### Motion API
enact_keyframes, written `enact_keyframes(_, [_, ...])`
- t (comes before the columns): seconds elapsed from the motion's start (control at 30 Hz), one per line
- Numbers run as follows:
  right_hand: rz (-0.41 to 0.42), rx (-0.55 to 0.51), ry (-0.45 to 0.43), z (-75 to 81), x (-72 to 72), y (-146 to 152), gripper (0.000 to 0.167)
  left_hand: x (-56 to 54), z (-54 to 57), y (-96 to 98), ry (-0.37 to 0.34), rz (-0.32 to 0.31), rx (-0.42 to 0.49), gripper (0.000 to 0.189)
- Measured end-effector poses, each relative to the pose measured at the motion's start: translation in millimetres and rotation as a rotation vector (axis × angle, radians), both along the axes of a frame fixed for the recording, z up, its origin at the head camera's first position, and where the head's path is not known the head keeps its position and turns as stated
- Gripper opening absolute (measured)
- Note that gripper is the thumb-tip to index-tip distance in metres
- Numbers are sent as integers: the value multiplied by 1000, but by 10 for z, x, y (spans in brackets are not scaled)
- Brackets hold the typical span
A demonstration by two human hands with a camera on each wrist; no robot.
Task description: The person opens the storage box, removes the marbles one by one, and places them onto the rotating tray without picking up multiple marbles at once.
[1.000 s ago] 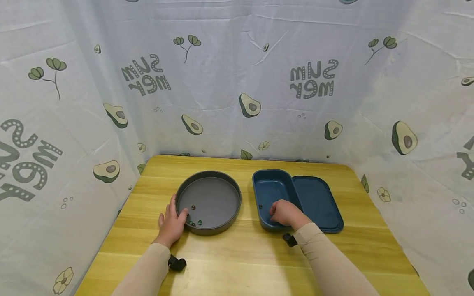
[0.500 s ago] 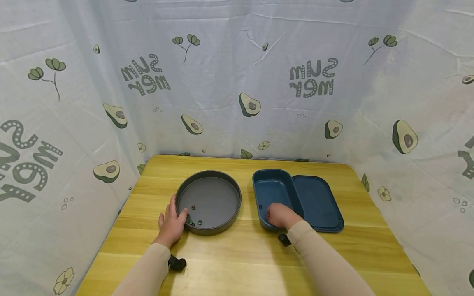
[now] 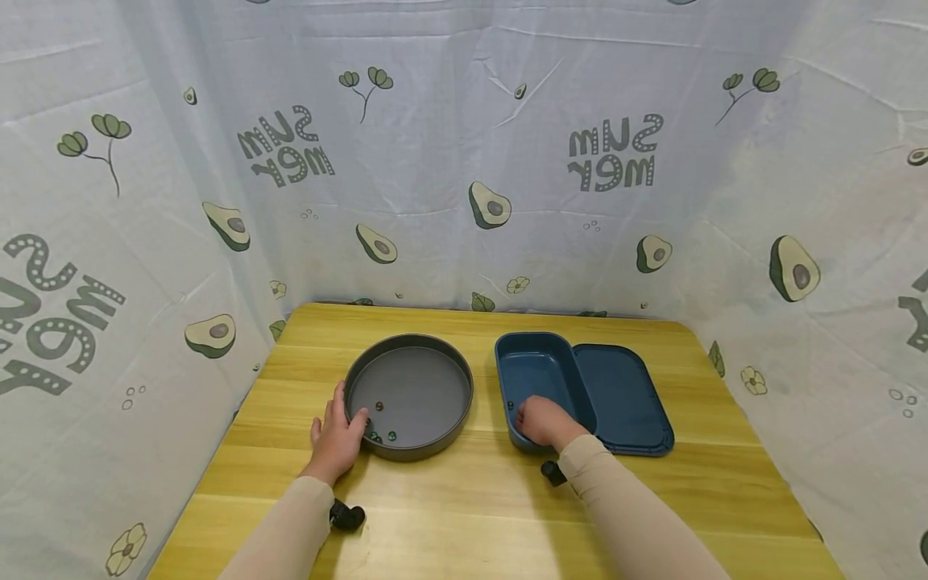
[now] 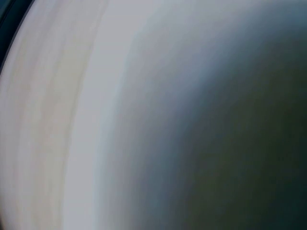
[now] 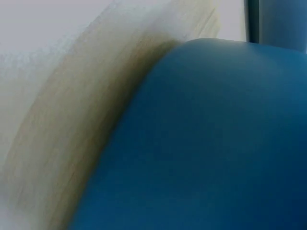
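My left hand (image 3: 337,439) holds the near left rim of a round grey cake pan (image 3: 428,383), thumb over the edge and fingers along the outside. Several small marbles, among them a green marble (image 3: 392,436) and a brown marble (image 3: 379,406), lie in the pan near that thumb. My right hand (image 3: 547,420) reaches into the near end of a deep blue rectangular container (image 3: 532,366). Its fingers bend downward and their tips are hidden, so anything between them cannot be seen. A dark marble (image 3: 511,405) sits by the container's left wall, just left of this hand.
A flat blue lid (image 3: 627,395) lies against the container's right side. Both vessels stand on a wooden table (image 3: 449,515), with a patterned curtain (image 3: 435,161) behind and at the sides. The left wrist view is blurred; the right wrist view mostly shows the container's outer wall (image 5: 201,143).
Inside the blue container, my right hand has shifted a little left, towards the left wall and the dark marble. My left hand and the pan stay put.
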State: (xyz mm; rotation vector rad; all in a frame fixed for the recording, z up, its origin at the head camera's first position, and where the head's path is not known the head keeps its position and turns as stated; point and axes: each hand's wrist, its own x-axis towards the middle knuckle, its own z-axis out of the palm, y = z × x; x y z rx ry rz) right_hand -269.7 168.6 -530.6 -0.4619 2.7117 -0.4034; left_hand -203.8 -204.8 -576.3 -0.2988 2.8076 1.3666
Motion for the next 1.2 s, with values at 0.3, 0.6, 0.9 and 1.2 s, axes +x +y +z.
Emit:
enact_keyframes(0.3, [-55,-29,13,5,20,-3,37,-10,-6,3,8,4,10,76])
enact_keyframes(0.6, [-64,-45,11,-6,2,2,34,8,4,-2,-4,-4,9,76])
enact_keyframes(0.9, [-119,-154,18,-12,8,36,4,6,11,0,-8,-6,0,77])
enact_keyframes(1.2, [-179,-241,16,-45,-34,46,5,-5,-20,-11,2,0,4,76])
